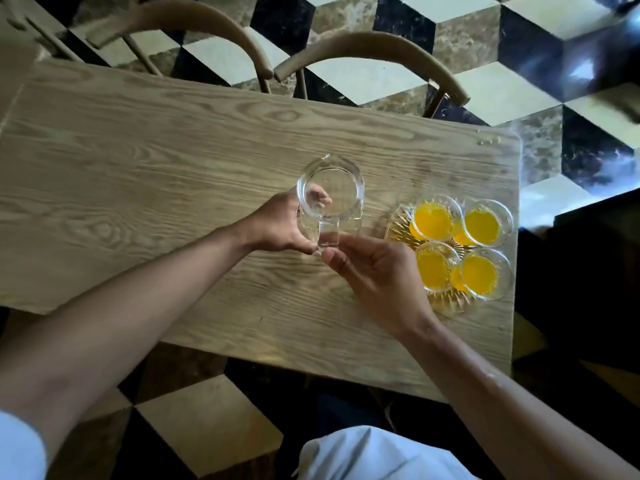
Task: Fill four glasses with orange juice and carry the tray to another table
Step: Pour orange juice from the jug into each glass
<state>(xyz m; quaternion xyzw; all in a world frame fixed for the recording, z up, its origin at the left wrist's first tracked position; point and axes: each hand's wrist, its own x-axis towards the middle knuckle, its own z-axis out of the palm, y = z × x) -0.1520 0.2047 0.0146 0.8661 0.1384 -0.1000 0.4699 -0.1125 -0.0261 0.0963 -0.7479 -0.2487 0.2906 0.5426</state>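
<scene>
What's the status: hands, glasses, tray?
Left hand grips empty jug; right hand at its handle. Four glasses full, on tray. Tray untouched, nothing blocking it.

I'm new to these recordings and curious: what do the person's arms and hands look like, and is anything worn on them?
Both forearms are bare. The left hand and right hand wear no gloves, and no rings or watch show. A pale bluish-white sleeve covers the left upper arm at the picture's edge.
</scene>
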